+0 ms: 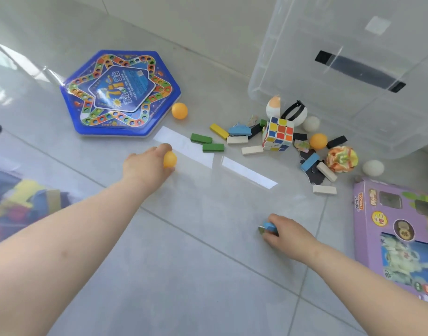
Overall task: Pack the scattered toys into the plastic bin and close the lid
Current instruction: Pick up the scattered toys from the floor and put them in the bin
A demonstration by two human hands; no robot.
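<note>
Arms stretched forward, left hand (145, 163) curled round an orange ball (169, 160) well left of the clear plastic bin (293, 69), right hand (287, 232) knuckles-up in front of the bin, pinching a blue block (268, 226), puzzle cube (278, 134) just beside the bin.

L grip (145, 164) holds orange ball (170, 160); R grip (287, 232) holds blue block (269, 226).

Cropped by top and right edges: plastic bin (305, 81). Cut by the right edge: purple box (368, 214). Blurred past telling at the left edge: colourful heap (26, 202). Mostly buried in the grip of the right hand (288, 235): small blue piece (268, 226). Partly covered by the left hand (142, 163): orange ball (169, 160).
</note>
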